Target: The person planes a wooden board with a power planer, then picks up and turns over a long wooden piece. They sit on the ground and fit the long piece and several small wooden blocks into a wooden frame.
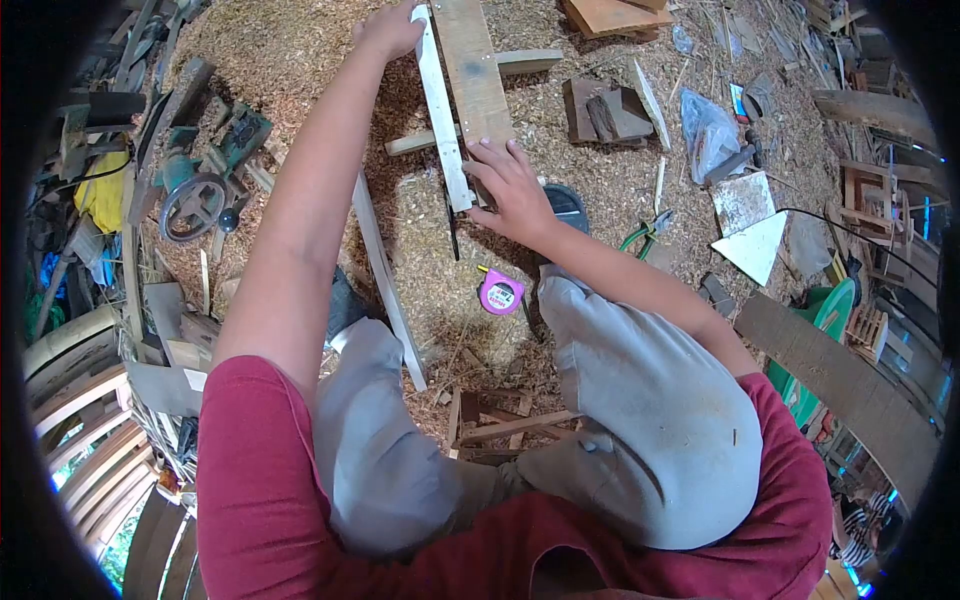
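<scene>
A pale, narrow wooden strip [441, 110] lies alongside a wider brown board [474, 75], both pointing away from me. At the strip's far end is my left hand [390, 32], closed on its edge; some of its fingers are cut off by the top of the view. My right hand [513, 196] rests at the near end of the board, fingers spread over its surface. Its thumb and index fingertip touch or almost touch the strip's near end. A thin dark tool [453, 232] shows just below that end. Between my knees lies a pink tape measure [501, 293].
Wood shavings cover the ground. A long batten [386, 290] lies by my left foot. Wood blocks [607, 112], pliers [647, 232] and a plastic bag [708, 135] lie to the right. A machine with a handwheel [194, 207] stands left. Wooden pieces [510, 425] lie between my legs.
</scene>
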`<act>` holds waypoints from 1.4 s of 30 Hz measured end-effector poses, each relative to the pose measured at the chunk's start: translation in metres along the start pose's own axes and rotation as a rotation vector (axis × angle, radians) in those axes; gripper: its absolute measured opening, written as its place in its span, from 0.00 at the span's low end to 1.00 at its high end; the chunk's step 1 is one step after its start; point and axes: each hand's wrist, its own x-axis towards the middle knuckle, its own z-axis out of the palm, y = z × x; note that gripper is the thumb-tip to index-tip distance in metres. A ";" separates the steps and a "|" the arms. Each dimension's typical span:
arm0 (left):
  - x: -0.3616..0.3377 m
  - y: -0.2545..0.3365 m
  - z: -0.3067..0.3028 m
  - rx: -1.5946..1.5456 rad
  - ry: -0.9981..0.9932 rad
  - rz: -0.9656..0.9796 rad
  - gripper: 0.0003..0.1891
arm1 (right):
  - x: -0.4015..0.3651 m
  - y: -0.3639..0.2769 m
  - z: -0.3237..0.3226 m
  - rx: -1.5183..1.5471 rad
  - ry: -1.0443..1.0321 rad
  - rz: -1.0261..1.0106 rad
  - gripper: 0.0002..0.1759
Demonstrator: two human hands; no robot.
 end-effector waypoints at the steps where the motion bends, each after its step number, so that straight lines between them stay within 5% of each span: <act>1: 0.000 0.000 0.001 -0.004 0.004 0.006 0.32 | 0.000 -0.001 -0.001 -0.002 -0.001 0.002 0.39; 42: -0.003 -0.002 -0.002 -0.040 0.008 0.002 0.32 | -0.002 0.005 0.006 -0.007 0.005 -0.007 0.45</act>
